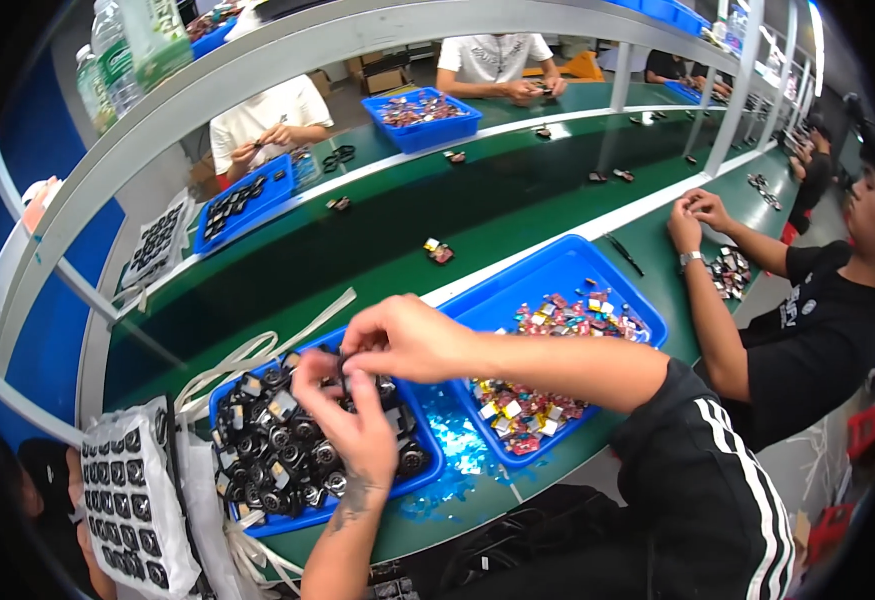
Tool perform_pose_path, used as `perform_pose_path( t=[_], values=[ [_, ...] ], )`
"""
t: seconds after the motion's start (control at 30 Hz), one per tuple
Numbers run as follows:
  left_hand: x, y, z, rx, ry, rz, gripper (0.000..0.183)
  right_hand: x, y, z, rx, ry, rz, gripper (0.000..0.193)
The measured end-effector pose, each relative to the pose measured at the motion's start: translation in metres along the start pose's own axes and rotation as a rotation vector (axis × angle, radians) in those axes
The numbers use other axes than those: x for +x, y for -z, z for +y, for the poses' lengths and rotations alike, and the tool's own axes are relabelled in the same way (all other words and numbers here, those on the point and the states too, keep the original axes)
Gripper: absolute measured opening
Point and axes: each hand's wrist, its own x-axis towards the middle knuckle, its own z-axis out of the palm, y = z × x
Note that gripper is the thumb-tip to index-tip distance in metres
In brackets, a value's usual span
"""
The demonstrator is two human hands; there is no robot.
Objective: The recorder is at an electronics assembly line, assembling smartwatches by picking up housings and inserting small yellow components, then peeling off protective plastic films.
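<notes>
Both my hands meet above the left blue tray (431, 470), which is heaped with round black plastic housings (275, 445). My left hand (365, 438) is blurred, with its thumb and fingers curled up around a small black part (343, 366). From the right, my right hand (412, 338) pinches the same part with thumb and forefinger. Fingers cover most of the part, so its exact kind cannot be made out. Under my right forearm lies another blue tray (647, 325), holding many small red circuit boards with white and yellow pieces (532, 405).
A green belt (527, 205) runs past the trays, carrying scattered small boards (439, 250). White straps (247, 360) lie beside the left tray. A white sheet tray of black parts (127, 500) stands at the left. Black tweezers (625, 254) and a co-worker (807, 320) are on the right.
</notes>
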Motion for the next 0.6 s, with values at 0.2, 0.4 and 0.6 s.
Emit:
perform_pose_path(
  t=[0.2,0.4,0.6],
  values=[
    [-0.021,-0.011,0.005,-0.762,0.688,-0.399,0.02,-0.058,0.059,0.011,-0.152,0.079,-0.093,0.025],
    [-0.014,-0.009,0.014,-0.772,0.729,-0.426,0.011,-0.154,0.171,0.082,-1.049,-0.417,0.15,0.013],
    [-0.029,-0.014,0.014,-0.96,0.893,-0.482,0.019,-0.164,0.15,0.103,-1.103,-0.43,0.05,0.013]
  ],
)
